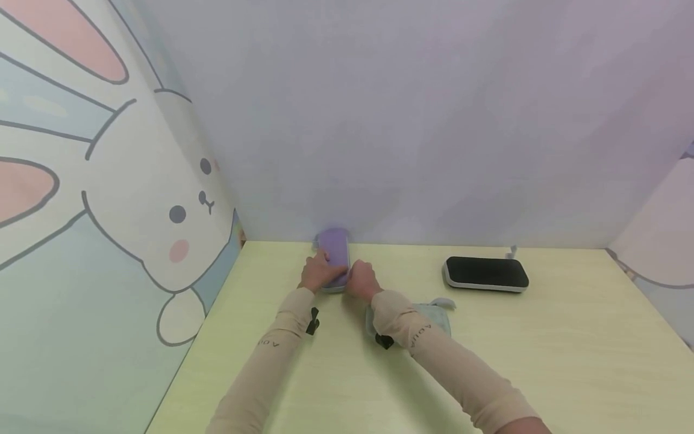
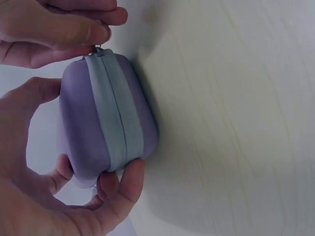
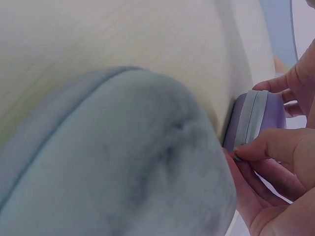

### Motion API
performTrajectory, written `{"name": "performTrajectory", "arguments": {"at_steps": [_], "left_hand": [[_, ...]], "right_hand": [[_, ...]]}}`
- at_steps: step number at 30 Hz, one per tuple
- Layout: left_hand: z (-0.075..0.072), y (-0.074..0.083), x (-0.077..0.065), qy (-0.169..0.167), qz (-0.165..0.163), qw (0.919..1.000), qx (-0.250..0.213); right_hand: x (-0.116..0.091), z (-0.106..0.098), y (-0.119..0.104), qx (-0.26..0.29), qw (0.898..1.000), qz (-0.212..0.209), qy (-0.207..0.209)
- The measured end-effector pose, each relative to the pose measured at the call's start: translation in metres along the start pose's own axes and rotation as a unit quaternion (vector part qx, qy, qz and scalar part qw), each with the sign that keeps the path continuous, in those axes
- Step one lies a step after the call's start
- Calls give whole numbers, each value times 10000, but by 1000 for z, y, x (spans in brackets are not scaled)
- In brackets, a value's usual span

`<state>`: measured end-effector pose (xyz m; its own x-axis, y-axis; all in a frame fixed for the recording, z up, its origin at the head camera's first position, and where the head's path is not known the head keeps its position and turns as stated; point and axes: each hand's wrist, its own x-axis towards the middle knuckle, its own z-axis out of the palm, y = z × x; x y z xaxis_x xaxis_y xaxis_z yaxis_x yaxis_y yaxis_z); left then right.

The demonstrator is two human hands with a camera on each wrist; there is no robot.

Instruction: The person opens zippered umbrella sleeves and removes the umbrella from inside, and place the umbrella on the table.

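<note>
A purple hard-shell case [image 1: 334, 246] with a pale grey-green zipper band lies near the back edge of the table, left of the middle. My left hand [image 1: 316, 273] holds it, the fingers bent round its near end in the left wrist view. At the corner of the zipper band [image 2: 117, 108] my right hand [image 1: 362, 281] pinches the small zipper pull [image 3: 237, 156] between thumb and forefinger. The zipper looks closed along the side facing the left wrist camera.
A grey-green zip case [image 1: 436, 314] with a strap lies under my right forearm and fills much of the right wrist view. Farther right is a black-topped case with a white edge [image 1: 486, 273]. A wall with a rabbit print [image 1: 162, 181] borders the left side.
</note>
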<state>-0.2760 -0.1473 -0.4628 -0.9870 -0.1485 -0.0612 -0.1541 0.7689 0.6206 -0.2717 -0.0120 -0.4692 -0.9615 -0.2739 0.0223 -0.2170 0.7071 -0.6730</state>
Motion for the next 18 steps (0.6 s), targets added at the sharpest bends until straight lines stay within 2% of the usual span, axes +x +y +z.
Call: {"name": "performTrajectory", "arguments": {"at_steps": [6, 12, 18], "left_hand": [[1, 1, 0, 29, -81, 10000, -2], [2, 2, 0, 79, -37, 10000, 7], [3, 6, -2, 83, -86, 9999, -52]], "right_hand": [[-2, 0, 0, -25, 9999, -155, 46], [-4, -2, -2, 108, 9999, -26, -48], [-9, -1, -5, 176, 9996, -208, 21]]}}
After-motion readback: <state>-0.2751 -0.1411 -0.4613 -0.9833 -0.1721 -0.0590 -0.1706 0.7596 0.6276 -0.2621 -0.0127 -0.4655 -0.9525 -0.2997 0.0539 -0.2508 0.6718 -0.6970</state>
